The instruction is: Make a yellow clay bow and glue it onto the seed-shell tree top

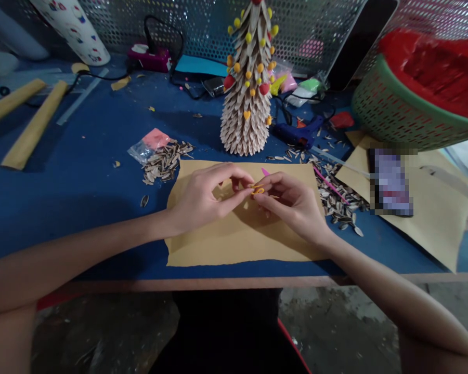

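One blue table (pixel 62 192), items listed by size

Green basket (pixel 398 98): stands right rear.
Brown sheet (pixel 234 244): lies flat, near the front edge.
Decorated tree (pixel 245 132): stands upright behind the sheet.
Left hand (pixel 208 189), right hand (pixel 296 205): above the sheet, thumbs and forefingers pinched on a yellow piece.
Yellow piece (pixel 258 191): small, curled, between both hands' fingertips.

The sheet (pixel 218 246) lies on the table (pixel 81 202), the tree (pixel 245 130) just behind it. Over the sheet, the piece (pixel 259 190) is between left hand (pixel 208 195) and right hand (pixel 296 202). One seed pile (pixel 161 165) lies left of the sheet, another pile (pixel 337 206) right. The glue gun (pixel 302 134) lies right of the tree; the basket (pixel 398 106) stands farther right, behind the phone (pixel 392 182).
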Motion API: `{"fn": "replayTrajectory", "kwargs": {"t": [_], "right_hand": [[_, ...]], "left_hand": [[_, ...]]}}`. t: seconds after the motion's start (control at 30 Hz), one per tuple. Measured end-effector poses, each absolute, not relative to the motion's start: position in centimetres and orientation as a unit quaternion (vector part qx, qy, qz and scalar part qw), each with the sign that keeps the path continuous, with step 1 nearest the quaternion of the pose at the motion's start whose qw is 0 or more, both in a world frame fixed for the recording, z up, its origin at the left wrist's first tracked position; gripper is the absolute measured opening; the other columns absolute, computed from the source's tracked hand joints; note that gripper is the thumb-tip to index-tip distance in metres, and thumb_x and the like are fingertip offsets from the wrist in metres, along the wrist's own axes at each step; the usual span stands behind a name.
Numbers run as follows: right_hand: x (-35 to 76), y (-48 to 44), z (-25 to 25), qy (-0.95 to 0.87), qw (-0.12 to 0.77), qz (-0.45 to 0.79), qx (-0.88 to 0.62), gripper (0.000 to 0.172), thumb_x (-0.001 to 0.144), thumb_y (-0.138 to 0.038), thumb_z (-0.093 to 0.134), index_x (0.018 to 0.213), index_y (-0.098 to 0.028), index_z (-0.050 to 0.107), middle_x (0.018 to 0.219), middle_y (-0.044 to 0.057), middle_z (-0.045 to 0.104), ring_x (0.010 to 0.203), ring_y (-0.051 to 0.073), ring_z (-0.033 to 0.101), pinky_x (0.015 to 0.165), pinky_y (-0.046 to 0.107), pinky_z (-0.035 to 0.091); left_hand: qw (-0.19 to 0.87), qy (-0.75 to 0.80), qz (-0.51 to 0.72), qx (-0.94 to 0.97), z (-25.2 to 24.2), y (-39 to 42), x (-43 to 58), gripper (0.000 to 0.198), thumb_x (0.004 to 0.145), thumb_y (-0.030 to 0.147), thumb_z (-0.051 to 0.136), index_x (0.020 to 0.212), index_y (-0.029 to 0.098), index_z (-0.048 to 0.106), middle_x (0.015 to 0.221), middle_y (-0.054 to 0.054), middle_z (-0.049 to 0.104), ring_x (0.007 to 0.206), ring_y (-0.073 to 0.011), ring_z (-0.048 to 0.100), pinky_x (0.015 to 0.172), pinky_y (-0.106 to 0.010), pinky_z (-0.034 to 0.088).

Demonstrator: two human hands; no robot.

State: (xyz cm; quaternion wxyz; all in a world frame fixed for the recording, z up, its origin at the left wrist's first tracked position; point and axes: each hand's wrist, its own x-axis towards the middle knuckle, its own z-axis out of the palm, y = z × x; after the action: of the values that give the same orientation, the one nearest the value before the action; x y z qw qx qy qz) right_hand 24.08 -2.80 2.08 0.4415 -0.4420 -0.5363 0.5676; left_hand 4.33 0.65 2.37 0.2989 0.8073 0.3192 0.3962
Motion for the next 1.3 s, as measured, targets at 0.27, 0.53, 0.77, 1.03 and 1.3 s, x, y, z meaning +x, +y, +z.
{"fn": "replayTrajectory", "kwargs": {"t": [0.27, 0.53, 0.77, 1.03, 1.3], "right_hand": [[24.1, -2.8, 2.0, -0.531, 0.441, 0.569, -0.447, 0.031, 0.078, -0.038, 0.082, 0.094, -0.018, 0.063, 0.080, 0.000, 0.067, 0.064, 0.009, 0.063, 0.056, 0.021, 0.051], [24.2, -2.8, 1.9, -0.528, 0.438, 0.577, -0.444, 0.027, 0.081, -0.033, 0.079, 0.096, -0.018, 0.064, 0.081, 0.000, 0.067, 0.067, 0.009, 0.063, 0.059, 0.021, 0.051], [24.2, -2.8, 2.0, -0.522, 0.437, 0.589, -0.436, 0.024, 0.081, -0.032, 0.079, 0.094, -0.017, 0.065, 0.078, 0.000, 0.066, 0.066, 0.008, 0.062, 0.056, 0.020, 0.051], [24.2, -2.6, 2.2, -0.507, 0.444, 0.605, -0.424, 0.024, 0.081, -0.035, 0.080, 0.089, -0.017, 0.065, 0.076, -0.001, 0.064, 0.062, 0.008, 0.060, 0.052, 0.020, 0.050], [24.3, -2.7, 2.2, -0.512, 0.442, 0.606, -0.419, 0.018, 0.084, -0.033, 0.077, 0.091, -0.018, 0.068, 0.071, -0.002, 0.065, 0.057, 0.008, 0.057, 0.053, 0.022, 0.048]], "left_hand": [[0.267, 0.288, 0.420, 0.818, 2.2, 0.7, 4.4, 0.006, 0.092, 0.014, 0.064, 0.093, 0.015, 0.070, 0.084, -0.003, 0.071, 0.075, -0.0118, 0.064, 0.072, -0.024, 0.050], [0.261, 0.269, 0.421, 0.826, 2.3, 0.8, 4.3, 0.010, 0.091, 0.009, 0.063, 0.095, 0.013, 0.071, 0.088, -0.005, 0.072, 0.079, -0.0125, 0.066, 0.074, -0.025, 0.052], [0.247, 0.257, 0.401, 0.844, 2.8, 1.1, 4.1, 0.010, 0.090, 0.008, 0.062, 0.092, 0.016, 0.069, 0.090, -0.005, 0.071, 0.081, -0.0135, 0.066, 0.076, -0.026, 0.053], [0.139, 0.215, 0.363, 0.896, 3.4, 1.9, 3.4, 0.012, 0.095, 0.014, 0.058, 0.092, 0.021, 0.067, 0.091, -0.004, 0.074, 0.085, -0.0175, 0.068, 0.076, -0.031, 0.048], [0.039, 0.200, 0.296, 0.933, 3.8, 2.3, 3.1, 0.020, 0.100, 0.018, 0.049, 0.094, 0.022, 0.068, 0.094, -0.002, 0.074, 0.084, -0.0170, 0.066, 0.075, -0.033, 0.041]]}}
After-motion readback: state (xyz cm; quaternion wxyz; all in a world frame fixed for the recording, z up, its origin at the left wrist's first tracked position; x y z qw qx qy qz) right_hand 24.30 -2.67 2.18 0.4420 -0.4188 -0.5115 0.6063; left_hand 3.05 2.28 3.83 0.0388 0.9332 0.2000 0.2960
